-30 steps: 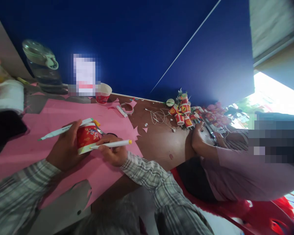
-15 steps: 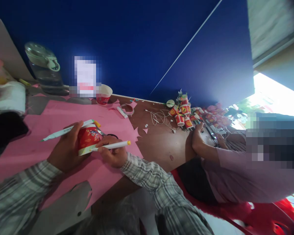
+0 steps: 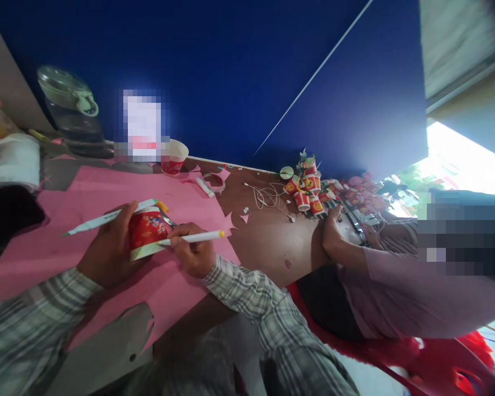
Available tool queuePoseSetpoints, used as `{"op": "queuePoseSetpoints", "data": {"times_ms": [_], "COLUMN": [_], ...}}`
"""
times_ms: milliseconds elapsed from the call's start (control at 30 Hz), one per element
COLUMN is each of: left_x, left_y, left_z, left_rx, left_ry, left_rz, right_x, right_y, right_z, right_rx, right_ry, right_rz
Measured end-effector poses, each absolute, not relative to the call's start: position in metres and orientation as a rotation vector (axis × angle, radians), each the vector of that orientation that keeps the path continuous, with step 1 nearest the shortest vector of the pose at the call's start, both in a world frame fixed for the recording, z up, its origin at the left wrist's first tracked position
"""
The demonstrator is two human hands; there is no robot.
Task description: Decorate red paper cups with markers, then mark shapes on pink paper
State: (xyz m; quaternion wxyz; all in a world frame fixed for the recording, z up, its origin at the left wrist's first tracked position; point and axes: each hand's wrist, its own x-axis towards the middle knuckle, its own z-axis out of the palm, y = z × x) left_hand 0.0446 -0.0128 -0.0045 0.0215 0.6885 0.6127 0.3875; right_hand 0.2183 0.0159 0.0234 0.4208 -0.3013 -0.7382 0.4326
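My left hand (image 3: 109, 247) is closed around a red paper cup (image 3: 148, 226) with a printed figure and a pale, yellow-green-tinted rim band. A white marker (image 3: 97, 221) with a greenish tip also sits in that hand, lying across behind the cup. My right hand (image 3: 193, 252) pinches another white marker (image 3: 202, 237) with a yellow end. Its tip meets the cup near the pale band. Behind the cup, a metal piece, perhaps scissors (image 3: 168, 220), is mostly hidden. Pink paper (image 3: 181, 305) lies under both hands.
Another red paper cup (image 3: 175, 157) stands by the blue partition (image 3: 214, 82). A white tube (image 3: 205, 187), a roll of tape (image 3: 215, 183) and a white cable (image 3: 268, 199) lie nearby. A water bottle (image 3: 72, 118) stands left. At right, a co-worker (image 3: 396, 291) sits near stacked cups (image 3: 309, 187).
The marker in my right hand has shifted slightly right and up along the cup. The cup is turned a little in my left hand, and the view has moved slightly.
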Motion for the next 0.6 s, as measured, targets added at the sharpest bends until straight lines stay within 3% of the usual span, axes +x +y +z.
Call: {"op": "queuePoseSetpoints", "data": {"times_ms": [600], "left_x": [0.0425], "left_y": [-0.012], "left_z": [-0.0095], "left_rx": [2.079], "left_ry": [1.92], "left_rz": [1.152], "right_x": [0.2171], "right_y": [0.016], "right_z": [0.0247], "right_rx": [-0.78], "right_ry": [-1.869], "right_rz": [1.094]}}
